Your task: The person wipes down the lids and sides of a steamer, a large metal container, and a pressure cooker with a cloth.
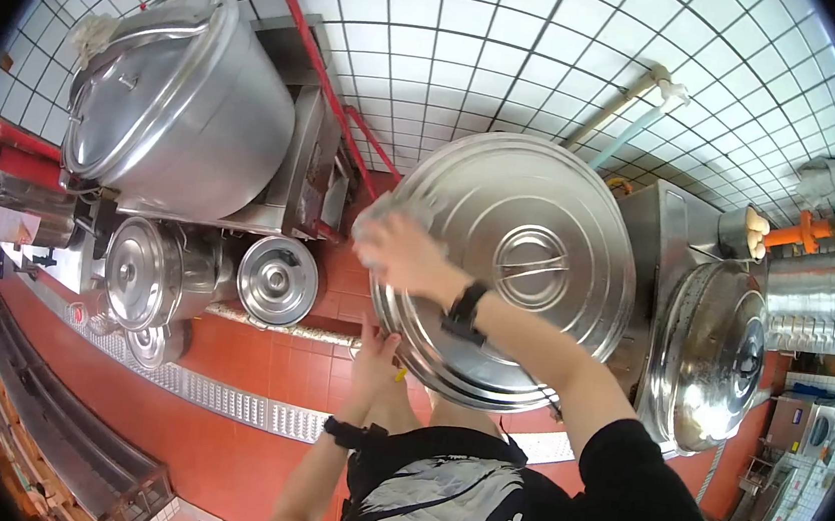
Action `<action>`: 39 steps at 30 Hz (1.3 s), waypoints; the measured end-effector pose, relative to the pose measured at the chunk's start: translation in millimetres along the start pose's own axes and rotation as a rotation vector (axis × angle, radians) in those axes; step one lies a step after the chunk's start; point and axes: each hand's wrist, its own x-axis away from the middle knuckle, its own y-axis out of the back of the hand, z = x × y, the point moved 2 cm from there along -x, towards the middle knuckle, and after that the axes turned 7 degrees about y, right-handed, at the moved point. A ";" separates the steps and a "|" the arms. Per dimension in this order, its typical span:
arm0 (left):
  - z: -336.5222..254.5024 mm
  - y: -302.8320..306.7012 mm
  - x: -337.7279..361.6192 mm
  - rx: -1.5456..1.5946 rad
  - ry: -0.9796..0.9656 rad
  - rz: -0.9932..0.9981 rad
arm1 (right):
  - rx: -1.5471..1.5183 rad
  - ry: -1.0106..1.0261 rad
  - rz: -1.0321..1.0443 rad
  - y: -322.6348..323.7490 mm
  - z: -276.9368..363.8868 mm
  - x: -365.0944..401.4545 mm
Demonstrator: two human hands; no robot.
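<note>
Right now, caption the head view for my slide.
Right hand with a pale cloth at the edge of a large metal lid, left hand at its rim.

Room over lid (580, 241) (right forearm (535, 344) crosses near side).

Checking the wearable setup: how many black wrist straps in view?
2. One strap is on the wrist of the right hand, over the big round lid; the other strap is on the wrist of the left hand, beside the black shirt. Both wrists are visible.

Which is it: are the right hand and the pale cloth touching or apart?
Touching. The head view shows the right hand directly on the bunched pale cloth.
</note>
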 end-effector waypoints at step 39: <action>-0.4 28.2 -34.3 -0.068 -0.018 0.120 | 0.198 -0.307 -0.342 56.4 -92.2 82.7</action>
